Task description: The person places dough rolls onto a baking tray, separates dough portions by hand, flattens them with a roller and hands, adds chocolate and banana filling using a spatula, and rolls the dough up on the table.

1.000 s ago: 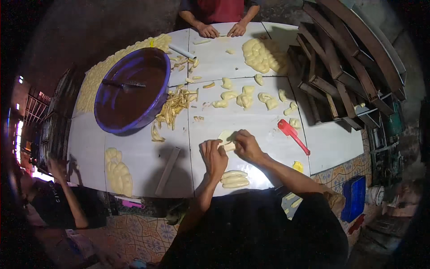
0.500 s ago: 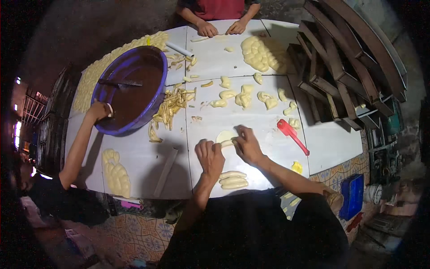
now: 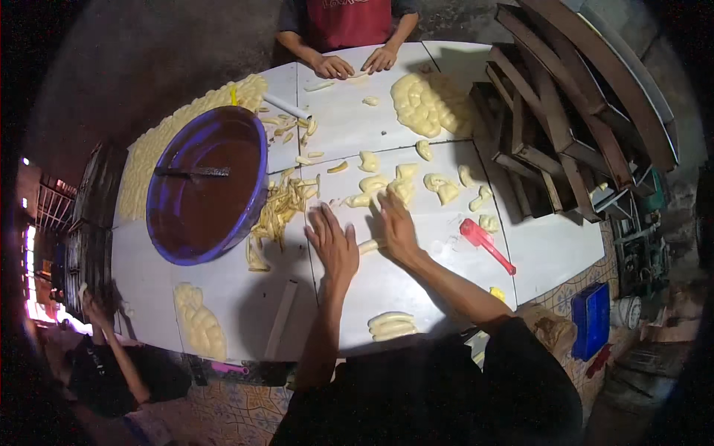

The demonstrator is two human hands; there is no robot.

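Observation:
My left hand [image 3: 334, 244] lies nearly flat over the white table with its fingers spread. My right hand [image 3: 399, 227] is also stretched out, its fingertips close to pale dough pieces [image 3: 401, 186]. Between my hands a rolled dough stick [image 3: 369, 246] lies on the table; its right end is partly hidden by my right hand. Nearer to me several finished-looking dough rolls [image 3: 392, 325] sit side by side. Left of my left hand is a heap of yellow, banana-like strips [image 3: 281, 209].
A purple tub [image 3: 262, 186] of brown liquid stands at left. A red plastic scraper-like tool [image 3: 487, 245] lies right. Dark metal trays [image 3: 554, 119] are stacked at far right. A co-worker's hands [image 3: 357, 65] handle dough opposite; another person [image 3: 111, 364] is at lower left.
My hands have moved from pinching a dough roll on a flat dough round to lying spread; the round is now rolled up. The co-worker's hand at left has left the tub.

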